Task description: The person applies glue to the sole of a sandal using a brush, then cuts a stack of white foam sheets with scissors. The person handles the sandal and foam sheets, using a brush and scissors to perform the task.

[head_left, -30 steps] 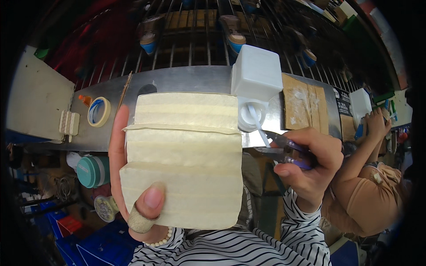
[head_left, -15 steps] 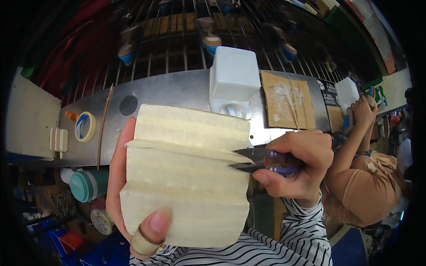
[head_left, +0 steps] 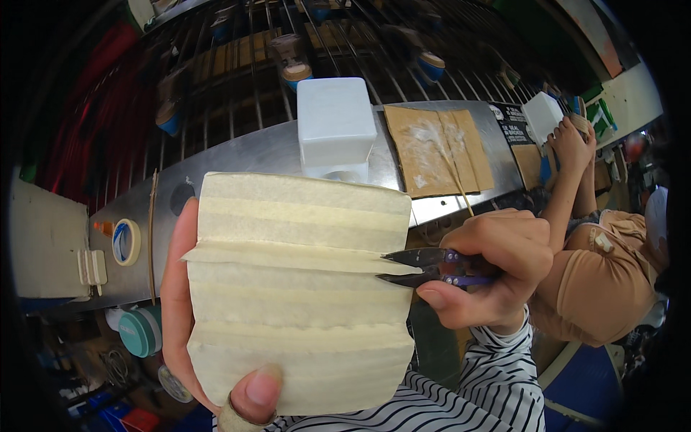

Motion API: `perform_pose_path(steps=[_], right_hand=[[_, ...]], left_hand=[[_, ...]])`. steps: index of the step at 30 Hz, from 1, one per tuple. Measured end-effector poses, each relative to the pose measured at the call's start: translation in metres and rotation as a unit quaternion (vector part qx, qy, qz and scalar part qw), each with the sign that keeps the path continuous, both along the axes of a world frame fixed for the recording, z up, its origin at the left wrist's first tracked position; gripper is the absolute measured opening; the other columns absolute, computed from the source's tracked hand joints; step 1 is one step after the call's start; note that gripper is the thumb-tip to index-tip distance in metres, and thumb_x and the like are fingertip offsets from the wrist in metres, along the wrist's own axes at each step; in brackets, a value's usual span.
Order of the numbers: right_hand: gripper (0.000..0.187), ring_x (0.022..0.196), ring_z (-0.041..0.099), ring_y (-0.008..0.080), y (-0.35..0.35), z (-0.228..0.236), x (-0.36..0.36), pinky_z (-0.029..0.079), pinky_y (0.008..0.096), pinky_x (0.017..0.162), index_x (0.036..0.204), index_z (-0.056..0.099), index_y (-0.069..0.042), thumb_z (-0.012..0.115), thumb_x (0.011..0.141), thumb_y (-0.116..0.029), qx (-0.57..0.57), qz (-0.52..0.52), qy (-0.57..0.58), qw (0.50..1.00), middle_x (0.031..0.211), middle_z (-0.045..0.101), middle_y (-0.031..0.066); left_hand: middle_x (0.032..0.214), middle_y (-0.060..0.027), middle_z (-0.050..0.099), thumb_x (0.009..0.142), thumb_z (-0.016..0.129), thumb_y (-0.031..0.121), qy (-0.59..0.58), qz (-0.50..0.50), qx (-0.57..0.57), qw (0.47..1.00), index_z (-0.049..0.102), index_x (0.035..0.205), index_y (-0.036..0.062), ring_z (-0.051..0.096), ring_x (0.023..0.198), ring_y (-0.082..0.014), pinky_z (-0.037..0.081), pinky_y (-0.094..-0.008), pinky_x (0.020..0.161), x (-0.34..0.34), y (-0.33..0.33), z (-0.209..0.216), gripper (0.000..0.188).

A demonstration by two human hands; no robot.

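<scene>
My left hand (head_left: 180, 288) grips a squarish cream pad (head_left: 302, 295) by its left side, fingers behind and thumb pressed on its lower front. Pale tape-like strips cross the pad in overlapping rows, and one edge lifts in a ridge. A beige band wraps my left thumb. Closed around purple-handled thread snips (head_left: 461, 268), my right hand (head_left: 497, 266) is at the pad's right edge. The two dark blades stand slightly apart, one on each side of the raised strip's right end. The pad hides most of my left fingers.
Beyond the pad, a white container (head_left: 336, 122) stands on the metal bench (head_left: 245, 162). Beside it lies stained cardboard (head_left: 432, 155) with a thin stick. A tape roll (head_left: 126, 243) is at left. Shoes hang over a barred conveyor (head_left: 252, 101) behind. A co-worker's arm (head_left: 568, 187) is at right.
The snips' blades now straddle the raised strip at the pad's right edge. The view has shifted, so the bench things appear further left. Both hands keep their hold.
</scene>
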State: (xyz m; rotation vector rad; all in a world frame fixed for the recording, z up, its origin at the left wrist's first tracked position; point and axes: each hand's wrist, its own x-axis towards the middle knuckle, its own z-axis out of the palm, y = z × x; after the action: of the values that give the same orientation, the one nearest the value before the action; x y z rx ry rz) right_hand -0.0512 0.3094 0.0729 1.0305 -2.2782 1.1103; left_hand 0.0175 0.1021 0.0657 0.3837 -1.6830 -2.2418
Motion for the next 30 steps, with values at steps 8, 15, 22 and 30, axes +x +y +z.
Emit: perform_pose_path(steps=[8,15,22,30], right_hand=[[0.029,0.039,0.055,0.0113,0.032,0.002,0.001,0.041,0.0198,0.04,0.064,0.064,-0.003,0.087,0.064,-0.021,0.0,-0.031,0.035,0.999,0.049,0.058,0.0013],[0.027,0.04,0.054,0.0117,0.066,-0.002,0.004,0.039,0.0212,0.04,0.067,0.065,-0.003,0.087,0.065,-0.02,-0.042,-0.066,0.044,0.996,0.051,0.057,0.0009],[0.027,0.039,0.05,0.0133,0.099,0.003,0.013,0.036,0.025,0.038,0.064,0.061,-0.007,0.084,0.069,-0.019,-0.093,-0.11,0.03,0.989,0.05,0.052,0.0005],[0.028,0.038,0.05,0.0129,0.117,-0.015,0.014,0.035,0.0224,0.037,0.062,0.062,-0.005,0.086,0.066,-0.019,-0.098,-0.147,0.039,0.984,0.049,0.053,0.0024]], left_hand=[[0.14,-0.0264,0.042,0.062,0.078,0.051,0.013,-0.051,-0.013,0.999,0.023,0.148,-0.0059,0.048,0.127,-0.0376,0.041,-0.0498,0.107,-0.014,0.02,0.002,0.117],[0.14,-0.0258,0.041,0.064,0.079,0.05,0.028,-0.11,-0.028,0.993,0.021,0.149,-0.0051,0.049,0.126,-0.0372,0.043,-0.0488,0.105,-0.03,0.047,0.007,0.117],[0.14,-0.0251,0.04,0.066,0.078,0.05,0.06,-0.176,-0.062,0.981,0.019,0.149,-0.0044,0.05,0.125,-0.0365,0.044,-0.0477,0.104,-0.034,0.102,0.04,0.116],[0.139,-0.0247,0.042,0.068,0.075,0.051,0.066,-0.209,-0.094,0.971,0.019,0.149,-0.0051,0.052,0.124,-0.0361,0.046,-0.0464,0.103,-0.047,0.108,0.024,0.113]])
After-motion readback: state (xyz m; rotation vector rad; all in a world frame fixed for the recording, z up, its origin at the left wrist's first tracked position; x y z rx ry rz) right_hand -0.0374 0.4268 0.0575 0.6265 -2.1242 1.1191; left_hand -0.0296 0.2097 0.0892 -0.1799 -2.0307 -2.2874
